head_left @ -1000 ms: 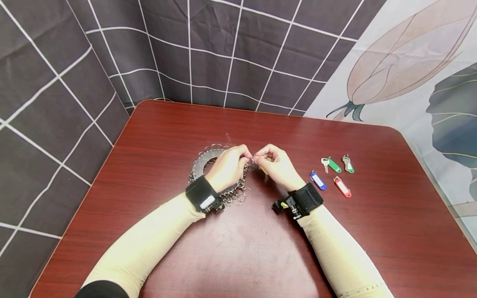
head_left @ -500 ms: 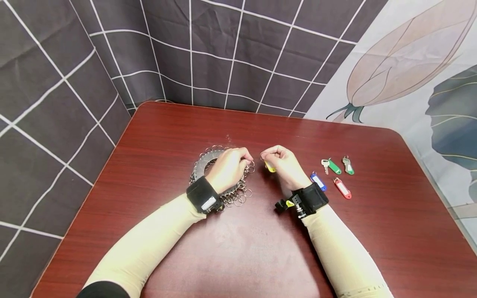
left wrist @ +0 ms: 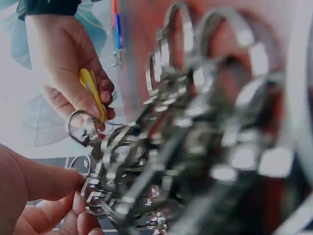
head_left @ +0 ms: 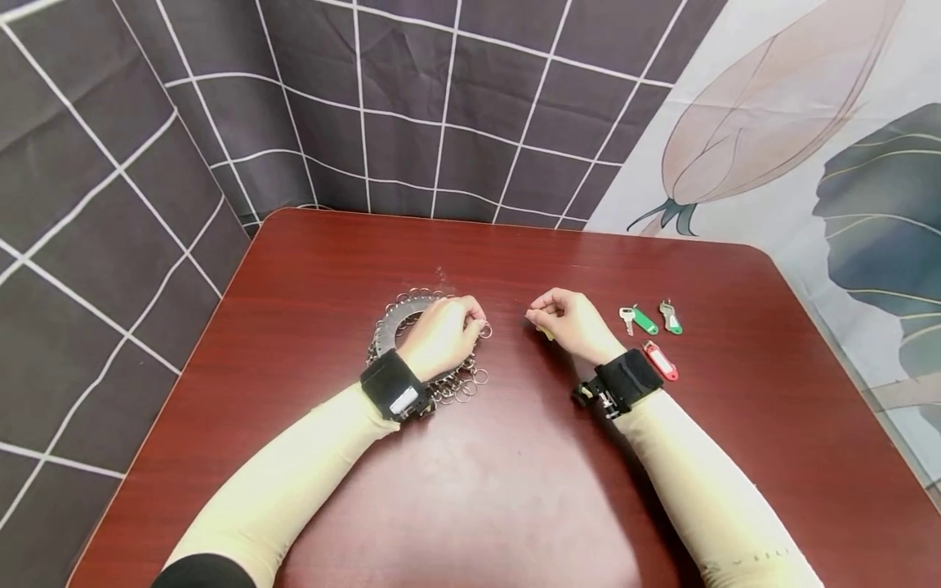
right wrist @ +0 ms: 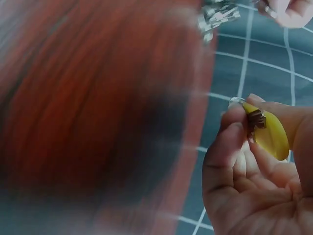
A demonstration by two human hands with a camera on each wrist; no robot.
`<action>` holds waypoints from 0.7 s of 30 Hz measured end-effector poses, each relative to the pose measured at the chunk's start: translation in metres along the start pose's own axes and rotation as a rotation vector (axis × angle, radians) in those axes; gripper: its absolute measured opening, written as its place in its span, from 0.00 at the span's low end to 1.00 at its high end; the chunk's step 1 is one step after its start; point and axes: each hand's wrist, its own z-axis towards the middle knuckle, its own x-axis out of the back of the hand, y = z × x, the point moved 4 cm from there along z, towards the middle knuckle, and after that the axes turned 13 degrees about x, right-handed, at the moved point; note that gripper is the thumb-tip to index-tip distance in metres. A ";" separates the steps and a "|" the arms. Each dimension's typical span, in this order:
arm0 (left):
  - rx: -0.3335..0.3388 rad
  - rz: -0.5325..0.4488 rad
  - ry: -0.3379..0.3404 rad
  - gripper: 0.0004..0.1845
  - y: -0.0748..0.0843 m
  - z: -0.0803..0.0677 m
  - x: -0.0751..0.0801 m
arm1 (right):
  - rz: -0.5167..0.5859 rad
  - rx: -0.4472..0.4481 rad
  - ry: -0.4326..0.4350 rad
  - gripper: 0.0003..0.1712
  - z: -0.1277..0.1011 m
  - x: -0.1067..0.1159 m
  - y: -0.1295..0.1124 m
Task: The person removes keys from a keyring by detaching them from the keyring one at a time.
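Observation:
A flat grey metal ring (head_left: pixel 390 327) with many small split rings hung around its edge lies on the table. Over its right side, my left hand (head_left: pixel 444 333) pinches one of the split rings (left wrist: pixel 90 193) between thumb and fingers. My right hand (head_left: pixel 577 327) is apart from it, to the right. Between thumb and fingertips it holds a yellow key tag (right wrist: pixel 274 139), with a small wire loop (right wrist: pixel 236 100) at its tip. Something small and brownish, perhaps a key, lies against the tag. In the head view the right fingers hide most of the tag.
Right of my right hand lie a silver key (head_left: pixel 627 318) beside a green tag (head_left: pixel 645 321), another green tag (head_left: pixel 671 317) with a key, and a red tag (head_left: pixel 660 360). A dark checked cloth (head_left: pixel 412 106) hangs behind the table's far edge.
My right hand has drawn away rightward from my left hand, taking the yellow key tag along. The blue tag is now hidden behind the right hand or wrist. My left hand stays at the rings.

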 end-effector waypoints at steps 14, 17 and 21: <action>-0.014 0.089 -0.027 0.04 -0.020 -0.007 0.005 | -0.254 -0.093 -0.184 0.09 0.016 0.022 0.024; -0.033 0.092 -0.032 0.04 -0.020 -0.010 0.006 | -0.298 -0.083 -0.227 0.11 0.022 0.027 0.028; -0.068 0.097 -0.029 0.04 -0.020 -0.010 0.007 | -0.333 -0.087 -0.250 0.11 0.028 0.035 0.032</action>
